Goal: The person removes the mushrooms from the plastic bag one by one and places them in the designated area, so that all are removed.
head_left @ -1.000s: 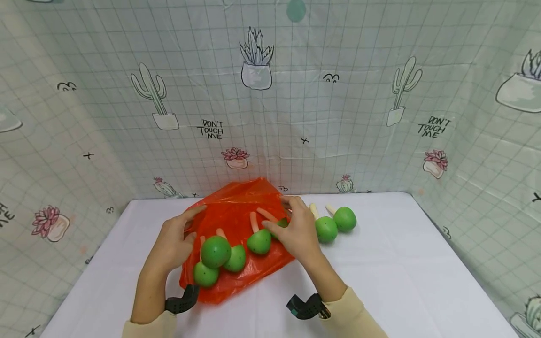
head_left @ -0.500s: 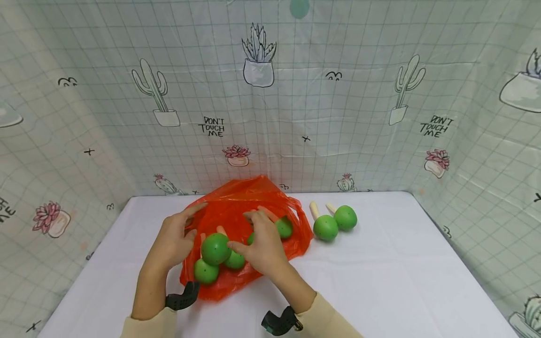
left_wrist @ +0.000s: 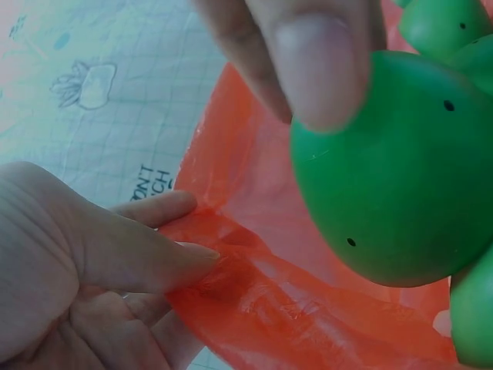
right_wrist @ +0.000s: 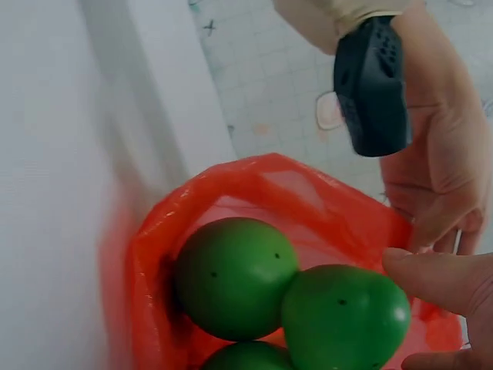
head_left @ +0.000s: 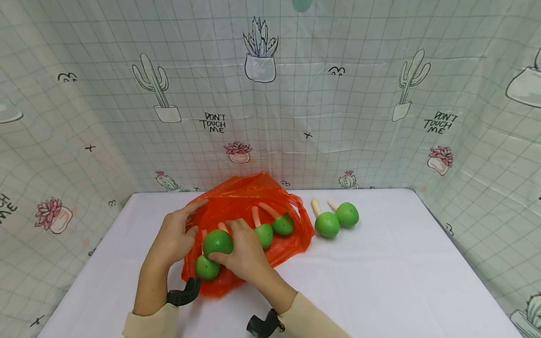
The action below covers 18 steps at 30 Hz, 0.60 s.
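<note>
My left hand (head_left: 169, 239) pinches the left edge of a red plastic bag (head_left: 236, 199), thumb and fingers on the film in the left wrist view. My right hand (head_left: 249, 253) is at a toy mushroom (head_left: 217, 241) with a round green, black-dotted cap, its thumb and fingers around the cap's sides. That cap rests over another green mushroom (head_left: 207, 268) at the bag's left. Further right on the bag lie two more, a mushroom (head_left: 264, 235) and a darker-edged mushroom (head_left: 283, 225), with pinkish-looking stems. One more beside the held cap is hidden behind my right hand.
Two green mushrooms, one nearer (head_left: 327, 225) and one behind it (head_left: 347, 215), lie on the white table (head_left: 380, 272) right of the bag. A patterned curtain (head_left: 296, 108) surrounds the table's back and sides. A black wrist camera (head_left: 183, 292) sits on my left forearm.
My right hand has moved left from the bag's right edge, across the mushrooms, to the upper left cap. The bag's right side has sprung into view. My left hand stays put.
</note>
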{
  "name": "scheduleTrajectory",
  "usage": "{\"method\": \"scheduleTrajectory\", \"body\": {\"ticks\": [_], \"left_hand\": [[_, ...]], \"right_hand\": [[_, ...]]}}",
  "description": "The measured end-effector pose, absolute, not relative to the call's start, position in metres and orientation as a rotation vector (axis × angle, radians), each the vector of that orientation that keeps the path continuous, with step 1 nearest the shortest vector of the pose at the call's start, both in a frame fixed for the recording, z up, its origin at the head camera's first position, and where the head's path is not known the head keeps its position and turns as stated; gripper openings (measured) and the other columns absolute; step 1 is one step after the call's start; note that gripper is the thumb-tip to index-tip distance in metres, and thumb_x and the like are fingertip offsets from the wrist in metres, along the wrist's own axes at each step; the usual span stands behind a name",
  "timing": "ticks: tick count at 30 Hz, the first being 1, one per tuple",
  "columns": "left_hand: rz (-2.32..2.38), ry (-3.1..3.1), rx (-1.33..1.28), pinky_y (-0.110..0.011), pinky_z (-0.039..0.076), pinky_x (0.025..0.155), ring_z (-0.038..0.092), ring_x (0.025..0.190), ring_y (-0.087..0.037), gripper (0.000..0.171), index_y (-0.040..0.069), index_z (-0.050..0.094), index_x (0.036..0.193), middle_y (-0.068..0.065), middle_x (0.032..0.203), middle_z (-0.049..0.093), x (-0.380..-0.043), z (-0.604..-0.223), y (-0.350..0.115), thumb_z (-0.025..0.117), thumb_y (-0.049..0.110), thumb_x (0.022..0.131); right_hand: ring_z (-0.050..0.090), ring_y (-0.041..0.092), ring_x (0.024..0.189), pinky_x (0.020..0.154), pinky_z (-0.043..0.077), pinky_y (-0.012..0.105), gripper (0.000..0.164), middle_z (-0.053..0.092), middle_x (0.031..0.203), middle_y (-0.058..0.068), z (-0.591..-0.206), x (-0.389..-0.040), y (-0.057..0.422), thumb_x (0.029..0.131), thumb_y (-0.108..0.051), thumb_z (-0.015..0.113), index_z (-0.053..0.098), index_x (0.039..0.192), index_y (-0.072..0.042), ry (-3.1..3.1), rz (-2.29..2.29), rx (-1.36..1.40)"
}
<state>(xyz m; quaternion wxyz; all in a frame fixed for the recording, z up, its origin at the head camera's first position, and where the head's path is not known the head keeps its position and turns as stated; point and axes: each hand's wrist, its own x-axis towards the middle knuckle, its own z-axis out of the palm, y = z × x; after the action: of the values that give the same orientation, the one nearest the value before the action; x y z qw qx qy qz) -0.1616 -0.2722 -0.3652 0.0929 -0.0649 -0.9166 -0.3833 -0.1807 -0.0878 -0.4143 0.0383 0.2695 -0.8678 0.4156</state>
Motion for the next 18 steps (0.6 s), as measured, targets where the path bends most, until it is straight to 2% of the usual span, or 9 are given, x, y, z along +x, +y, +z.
{"method": "scheduleTrajectory", "body": {"ticks": [2,14,18], "left_hand": [[-1.139,-2.720,-0.192,-0.060,0.052,0.103,0.061,0.126,-0.049,0.061,0.001,0.052,0.153,-0.028,0.140,0.062,-0.161,-0.365,-0.272,0.054,-0.017,0.094],[-1.143,-2.726,-0.174,-0.059,0.052,0.102,0.061,0.126,-0.049,0.063,0.001,0.051,0.154,-0.029,0.141,0.061,-0.161,-0.365,-0.273,0.055,-0.017,0.094],[-1.141,-2.720,-0.185,-0.060,0.052,0.103,0.061,0.127,-0.049,0.063,0.001,0.052,0.153,-0.029,0.141,0.061,-0.162,-0.365,-0.274,0.054,-0.018,0.093]], "right_hand": [[0.062,0.026,0.115,0.099,0.057,0.041,0.073,0.064,0.128,0.014,-0.416,-0.181,-0.089,0.082,-0.029,0.092,0.060,0.137,0.005,-2.663,1.297,0.828],[0.062,0.023,0.115,0.095,0.059,0.035,0.071,0.064,0.128,0.009,-0.425,-0.180,-0.096,0.082,-0.025,0.092,0.061,0.141,0.000,-2.703,1.311,0.791],[0.063,0.023,0.111,0.093,0.059,0.034,0.065,0.065,0.123,0.008,-0.427,-0.181,-0.097,0.082,-0.023,0.092,0.064,0.135,0.001,-2.689,1.319,0.795]]}}
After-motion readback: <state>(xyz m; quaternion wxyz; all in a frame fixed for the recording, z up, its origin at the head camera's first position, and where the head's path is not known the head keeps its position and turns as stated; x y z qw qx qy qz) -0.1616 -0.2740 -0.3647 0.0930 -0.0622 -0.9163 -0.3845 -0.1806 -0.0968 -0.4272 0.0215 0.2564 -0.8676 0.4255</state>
